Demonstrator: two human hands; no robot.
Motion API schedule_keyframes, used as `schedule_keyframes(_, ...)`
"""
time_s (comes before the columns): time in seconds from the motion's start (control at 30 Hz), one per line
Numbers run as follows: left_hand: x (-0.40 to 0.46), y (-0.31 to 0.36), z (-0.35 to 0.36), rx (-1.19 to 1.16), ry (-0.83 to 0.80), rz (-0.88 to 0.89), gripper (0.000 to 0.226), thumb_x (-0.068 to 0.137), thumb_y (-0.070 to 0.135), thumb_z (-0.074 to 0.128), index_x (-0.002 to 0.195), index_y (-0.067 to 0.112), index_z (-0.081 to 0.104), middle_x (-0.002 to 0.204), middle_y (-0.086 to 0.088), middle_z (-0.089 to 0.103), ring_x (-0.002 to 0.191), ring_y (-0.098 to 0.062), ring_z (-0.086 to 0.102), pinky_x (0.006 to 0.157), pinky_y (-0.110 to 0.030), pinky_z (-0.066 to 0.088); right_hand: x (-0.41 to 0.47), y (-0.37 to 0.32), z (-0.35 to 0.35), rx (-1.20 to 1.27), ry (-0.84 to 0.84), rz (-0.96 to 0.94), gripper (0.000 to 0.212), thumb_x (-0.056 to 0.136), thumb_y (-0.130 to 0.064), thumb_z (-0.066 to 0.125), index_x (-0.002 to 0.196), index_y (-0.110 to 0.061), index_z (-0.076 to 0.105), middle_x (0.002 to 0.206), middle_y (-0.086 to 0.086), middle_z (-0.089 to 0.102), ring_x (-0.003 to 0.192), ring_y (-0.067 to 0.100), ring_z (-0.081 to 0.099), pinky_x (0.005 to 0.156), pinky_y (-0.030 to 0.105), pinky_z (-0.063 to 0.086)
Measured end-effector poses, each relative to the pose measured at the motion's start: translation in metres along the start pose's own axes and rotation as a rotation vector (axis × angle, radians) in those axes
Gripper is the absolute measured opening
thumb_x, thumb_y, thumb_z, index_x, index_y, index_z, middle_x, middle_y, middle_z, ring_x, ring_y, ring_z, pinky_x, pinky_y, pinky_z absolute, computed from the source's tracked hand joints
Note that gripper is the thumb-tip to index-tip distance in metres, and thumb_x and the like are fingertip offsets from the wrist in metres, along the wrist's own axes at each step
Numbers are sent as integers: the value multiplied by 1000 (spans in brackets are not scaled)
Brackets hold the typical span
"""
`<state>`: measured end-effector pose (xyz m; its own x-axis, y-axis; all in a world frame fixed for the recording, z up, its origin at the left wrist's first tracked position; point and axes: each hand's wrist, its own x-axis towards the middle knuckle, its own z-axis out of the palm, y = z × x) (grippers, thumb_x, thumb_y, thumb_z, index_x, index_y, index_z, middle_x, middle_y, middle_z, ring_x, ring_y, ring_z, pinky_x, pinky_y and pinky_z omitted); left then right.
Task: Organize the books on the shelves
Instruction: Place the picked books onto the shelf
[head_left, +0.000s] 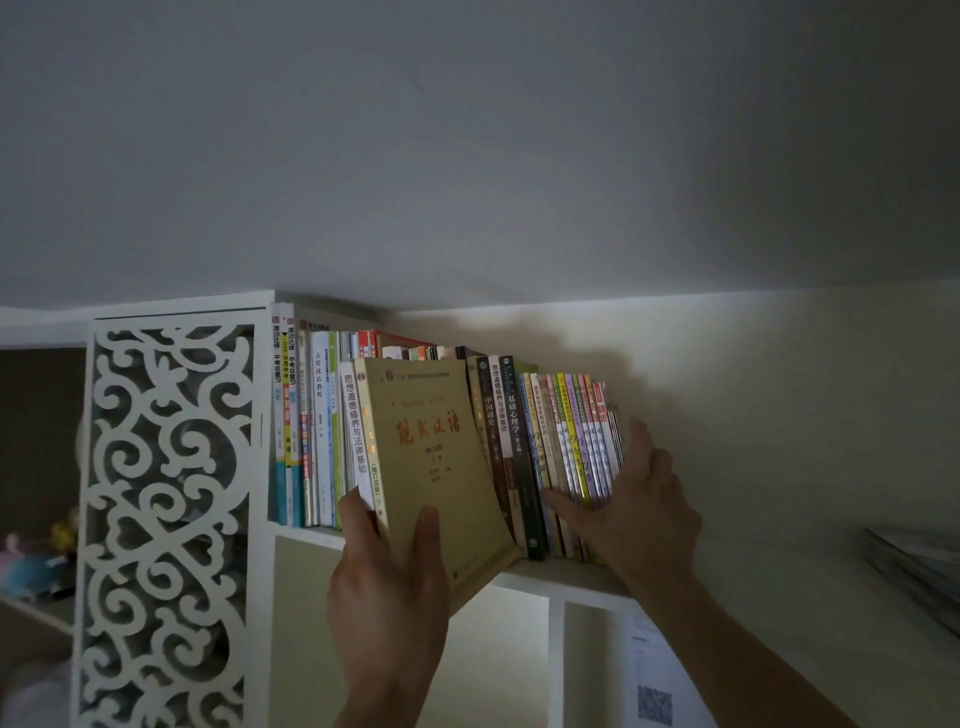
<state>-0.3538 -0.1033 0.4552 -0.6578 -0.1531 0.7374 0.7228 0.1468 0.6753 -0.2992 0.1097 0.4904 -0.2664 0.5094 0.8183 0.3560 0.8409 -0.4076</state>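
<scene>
A row of upright books fills the top shelf (561, 574) of a white bookcase. My left hand (387, 582) grips a yellow-green book (431, 457) with red lettering by its lower end; the book sticks out of the row, tilted, cover facing me. My right hand (631, 499) lies flat against the thin colourful books (582, 436) at the right end of the row, fingers spread and pressing on their spines. Dark-spined books (511, 447) stand between the two hands. Taller white and blue books (298, 415) stand at the left end.
A white carved lattice panel (166, 519) stands left of the books. Toys (36, 561) sit on a lower shelf at far left. A sheet with a QR code (652, 686) hangs in the compartment below. A stack of papers (914, 571) lies at the right edge. The ceiling is close above.
</scene>
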Motion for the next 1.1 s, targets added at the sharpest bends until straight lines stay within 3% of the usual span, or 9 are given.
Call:
schedule_keyframes(0.17, -1, -2, 2, -8, -10, 5, 45, 95, 37, 64, 128, 28, 35, 131, -5, 65, 83, -18, 56, 69, -36, 58, 3, -1, 1, -6, -41, -27, 132, 48, -75, 84, 151, -35, 12, 124, 6, 49, 104, 29, 62, 70, 39, 55)
schedule_keyframes(0.33, -1, -5, 3, -36, -19, 0, 44, 95, 32, 68, 129, 24, 40, 126, -3, 67, 80, -17, 56, 66, -23, 49, -3, -13, 10, -23, 37, -51, 135, 54, -61, 85, 157, -24, 7, 132, 12, 40, 100, 29, 60, 63, 36, 56)
schedule_keyframes(0.47, -5, 1, -6, -107, -21, -20, 46, 91, 28, 72, 130, 20, 49, 123, -1, 68, 77, -2, 57, 63, -11, 40, -4, -19, 13, -14, 134, 45, 137, 54, -54, 88, 158, -17, 7, 144, 23, 32, 109, 39, 53, 69, 43, 56)
schedule_keyframes(0.6, -12, 20, -9, -221, -19, 56, 46, 90, 31, 73, 128, 31, 47, 110, 28, 61, 90, 22, 56, 63, -2, 44, 0, -8, 4, -16, 130, 67, 133, 56, -59, 88, 156, -16, 12, 132, 22, 40, 96, 40, 60, 65, 46, 57)
schedule_keyframes(0.67, -12, 35, -2, -252, -40, 89, 44, 91, 32, 72, 124, 39, 43, 106, 39, 59, 94, 21, 58, 67, -2, 48, 1, -1, -3, 6, 133, 80, 125, 57, -58, 87, 153, -18, 18, 117, 16, 45, 83, 39, 61, 61, 44, 56)
schedule_keyframes(0.7, -11, 43, 4, -250, -39, 100, 43, 92, 32, 72, 124, 40, 44, 107, 40, 61, 96, 16, 61, 72, -10, 53, 2, 3, -7, 26, 150, 100, 122, 57, -59, 87, 152, -19, 21, 114, 15, 45, 81, 41, 61, 62, 45, 54)
schedule_keyframes(0.83, -13, 59, 48, -163, -8, 138, 37, 95, 28, 70, 121, 32, 43, 111, 18, 71, 89, -11, 72, 72, -34, 62, 8, 22, -29, 116, 271, 236, 123, 54, -60, 88, 149, -17, 24, 121, 19, 49, 87, 49, 63, 68, 51, 53)
schedule_keyframes(0.97, -11, 66, 103, -36, -69, 116, 32, 99, 30, 63, 123, 25, 41, 110, 5, 70, 86, -6, 68, 63, -20, 57, 8, 46, -49, 143, 274, 249, 125, 58, -52, 92, 152, -18, 18, 131, 23, 46, 100, 50, 60, 76, 55, 52)
schedule_keyframes(1.1, -11, 62, 142, 97, -39, 140, 35, 98, 27, 64, 128, 20, 47, 96, 3, 72, 72, -9, 71, 50, -14, 45, 6, 51, -51, 119, 303, 204, 125, 55, -54, 92, 150, -17, 21, 127, 22, 48, 93, 49, 60, 69, 54, 53)
